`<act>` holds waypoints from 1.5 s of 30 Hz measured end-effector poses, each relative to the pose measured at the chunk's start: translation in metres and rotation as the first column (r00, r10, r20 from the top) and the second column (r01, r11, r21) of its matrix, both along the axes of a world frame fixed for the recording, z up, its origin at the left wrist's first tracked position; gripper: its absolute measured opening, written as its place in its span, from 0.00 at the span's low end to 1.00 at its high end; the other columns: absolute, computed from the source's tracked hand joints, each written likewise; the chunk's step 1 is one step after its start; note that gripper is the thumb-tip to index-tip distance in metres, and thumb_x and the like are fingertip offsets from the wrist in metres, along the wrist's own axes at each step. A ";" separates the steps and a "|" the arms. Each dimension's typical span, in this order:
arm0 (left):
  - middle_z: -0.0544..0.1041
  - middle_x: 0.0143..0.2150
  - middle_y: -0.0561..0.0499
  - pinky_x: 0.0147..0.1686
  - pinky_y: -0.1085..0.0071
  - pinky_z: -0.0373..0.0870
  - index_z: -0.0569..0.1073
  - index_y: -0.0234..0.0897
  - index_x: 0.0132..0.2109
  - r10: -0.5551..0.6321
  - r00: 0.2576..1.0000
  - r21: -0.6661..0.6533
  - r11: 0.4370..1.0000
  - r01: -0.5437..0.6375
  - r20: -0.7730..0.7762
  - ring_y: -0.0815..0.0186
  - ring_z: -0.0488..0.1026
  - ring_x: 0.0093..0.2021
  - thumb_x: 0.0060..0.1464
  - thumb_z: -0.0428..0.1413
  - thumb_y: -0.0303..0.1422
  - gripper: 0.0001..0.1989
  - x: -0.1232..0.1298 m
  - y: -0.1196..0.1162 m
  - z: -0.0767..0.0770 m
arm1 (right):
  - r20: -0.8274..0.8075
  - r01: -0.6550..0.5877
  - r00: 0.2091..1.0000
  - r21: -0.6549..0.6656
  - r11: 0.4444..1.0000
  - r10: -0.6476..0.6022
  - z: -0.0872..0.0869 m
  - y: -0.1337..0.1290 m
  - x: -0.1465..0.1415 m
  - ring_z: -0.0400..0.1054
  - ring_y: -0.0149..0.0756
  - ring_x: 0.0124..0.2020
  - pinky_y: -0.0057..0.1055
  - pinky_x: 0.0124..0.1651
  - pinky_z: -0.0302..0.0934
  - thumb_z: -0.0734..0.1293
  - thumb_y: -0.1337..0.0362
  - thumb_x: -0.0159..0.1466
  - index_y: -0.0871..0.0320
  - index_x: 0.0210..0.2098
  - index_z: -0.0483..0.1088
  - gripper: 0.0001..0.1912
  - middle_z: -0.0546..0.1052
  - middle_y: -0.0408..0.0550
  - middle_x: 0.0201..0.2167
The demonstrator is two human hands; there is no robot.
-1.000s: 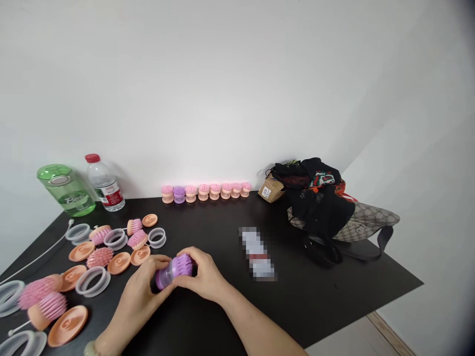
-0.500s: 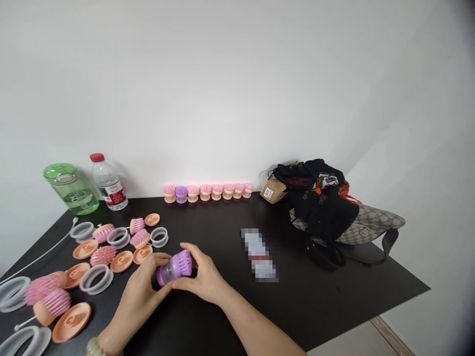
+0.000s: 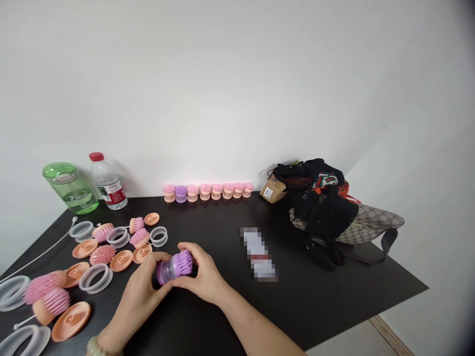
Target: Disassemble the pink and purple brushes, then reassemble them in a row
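A purple bristled scrubber brush [image 3: 173, 268] with a clear middle band lies on its side between my hands, bristles facing right, just above the black table [image 3: 297, 301]. My left hand [image 3: 143, 284] is closed round its base end. At the bristle end, the fingers and thumb of my right hand [image 3: 203, 274] grip it from the right. Left of my hands lie loose parts: pink bristle heads [image 3: 102, 255], orange discs [image 3: 121, 261] and clear rings [image 3: 95, 279], several of each.
Several finished-looking brushes [image 3: 205, 192] stand in a row along the wall. A green bottle [image 3: 74, 190] and a red-capped water bottle [image 3: 109, 183] are at the back left. Right of my hands lies a blurred-out item [image 3: 259, 254]; beyond it are a small carton [image 3: 273, 190] and a bag [image 3: 376, 225].
Both hands keep their hold on the purple brush. The brush has barely turned; otherwise the view has only shifted slightly.
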State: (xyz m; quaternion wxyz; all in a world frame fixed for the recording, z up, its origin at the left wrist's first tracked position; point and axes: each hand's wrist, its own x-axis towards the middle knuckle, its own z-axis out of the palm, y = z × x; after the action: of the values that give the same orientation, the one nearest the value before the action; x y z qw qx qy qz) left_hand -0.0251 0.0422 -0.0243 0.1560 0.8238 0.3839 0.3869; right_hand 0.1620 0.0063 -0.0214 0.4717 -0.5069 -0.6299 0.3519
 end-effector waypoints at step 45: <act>0.78 0.39 0.47 0.29 0.68 0.75 0.77 0.39 0.49 0.000 0.794 -0.789 0.104 0.605 0.608 0.62 0.75 0.31 0.50 0.64 0.48 0.24 -0.021 -0.007 0.024 | -0.056 -0.320 0.934 0.313 0.894 0.354 0.017 -0.005 0.004 0.74 0.39 0.45 0.36 0.51 0.67 0.80 0.50 0.49 0.55 0.45 0.74 0.29 0.79 0.49 0.43</act>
State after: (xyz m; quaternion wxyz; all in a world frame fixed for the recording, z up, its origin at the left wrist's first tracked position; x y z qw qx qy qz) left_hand -0.0464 0.0354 -0.0005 0.8067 0.4710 0.3010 0.1920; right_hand 0.1662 0.0015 -0.0046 0.5088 -0.2925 -0.7268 0.3568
